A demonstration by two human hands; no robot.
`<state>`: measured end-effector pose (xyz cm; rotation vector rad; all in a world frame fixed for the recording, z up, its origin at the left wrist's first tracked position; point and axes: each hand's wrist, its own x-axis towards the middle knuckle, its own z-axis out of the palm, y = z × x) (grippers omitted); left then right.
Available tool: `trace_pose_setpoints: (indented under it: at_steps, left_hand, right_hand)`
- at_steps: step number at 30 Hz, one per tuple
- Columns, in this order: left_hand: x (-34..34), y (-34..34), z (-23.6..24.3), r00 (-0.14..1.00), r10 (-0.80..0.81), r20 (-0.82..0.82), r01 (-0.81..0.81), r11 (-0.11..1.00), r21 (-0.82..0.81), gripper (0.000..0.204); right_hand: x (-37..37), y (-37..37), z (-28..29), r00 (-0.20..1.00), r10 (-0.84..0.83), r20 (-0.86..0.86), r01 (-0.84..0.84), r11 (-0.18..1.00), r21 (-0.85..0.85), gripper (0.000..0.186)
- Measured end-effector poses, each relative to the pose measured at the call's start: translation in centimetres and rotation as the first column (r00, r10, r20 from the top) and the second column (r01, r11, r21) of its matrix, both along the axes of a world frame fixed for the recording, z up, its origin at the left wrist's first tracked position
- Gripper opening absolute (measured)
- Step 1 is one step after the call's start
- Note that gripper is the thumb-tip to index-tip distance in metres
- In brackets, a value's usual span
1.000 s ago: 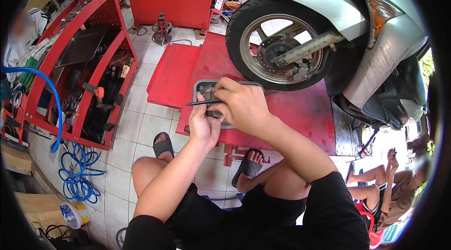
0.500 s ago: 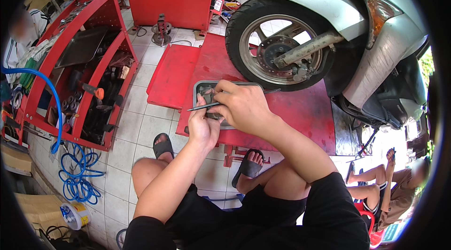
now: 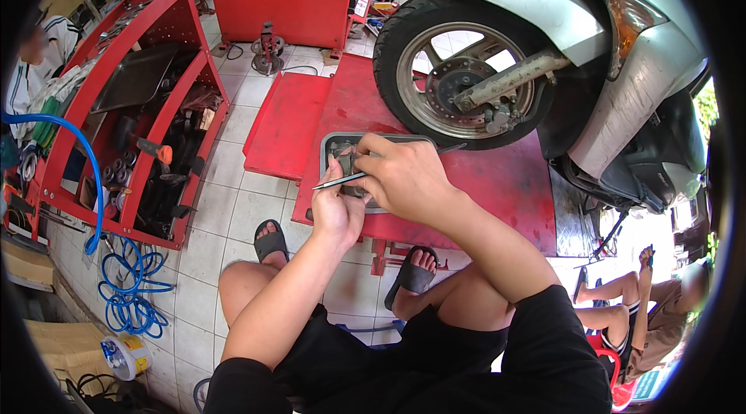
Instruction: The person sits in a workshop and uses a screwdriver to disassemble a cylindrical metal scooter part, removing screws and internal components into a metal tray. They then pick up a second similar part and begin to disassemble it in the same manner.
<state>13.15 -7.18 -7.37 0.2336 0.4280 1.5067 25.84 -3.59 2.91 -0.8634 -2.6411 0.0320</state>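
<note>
My right hand is closed round a slim, pointed metal tool, whose tip points left across my left fingers. Beneath it, my left hand grips a small dark grey metal part; fingers cover much of it, so its kind is unclear. Both hands meet over a grey rectangular tray on the red lift platform. What lies inside the tray is mostly hidden by my hands.
Just beyond the tray stands a silver scooter's front wheel. To the left are a red tool rack and a coiled blue hose. A red machine stands behind. Another person sits at the right.
The pointed tool has tilted a little, its tip now slightly lower over my left fingers. Both hands stay in nearly the same place.
</note>
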Motion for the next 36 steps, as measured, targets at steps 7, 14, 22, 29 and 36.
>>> trace_pose_setpoints:
  at_steps: [7,14,22,29,36]
  left_hand:
    - [0.0,0.0,0.2,1.000,-0.003,0.010,0.003,1.000,0.000,0.042]
    - [0.1,-0.1,0.2,1.000,0.000,-0.004,0.000,1.000,-0.028,0.043]
    - [-0.2,-0.1,0.0,1.000,-0.018,-0.002,0.018,1.000,-0.009,0.043]
    - [-0.2,-0.1,0.0,1.000,-0.026,-0.009,0.026,1.000,0.005,0.043]
    - [0.0,-0.1,1.7,0.994,-0.097,0.048,0.105,0.976,-0.190,0.048]
  right_hand:
    - [0.2,0.3,0.0,0.999,0.028,-0.032,-0.028,1.000,-0.009,0.024]
    - [0.0,0.1,0.1,1.000,0.012,-0.013,-0.013,1.000,-0.016,0.024]
    - [-0.1,-0.2,0.6,1.000,0.008,-0.005,-0.008,0.999,-0.037,0.022]
    - [0.0,-0.1,0.4,1.000,0.012,-0.019,-0.013,0.999,-0.039,0.020]
    - [1.1,-0.1,3.6,0.923,-0.029,-0.383,-0.041,0.984,-0.173,0.014]
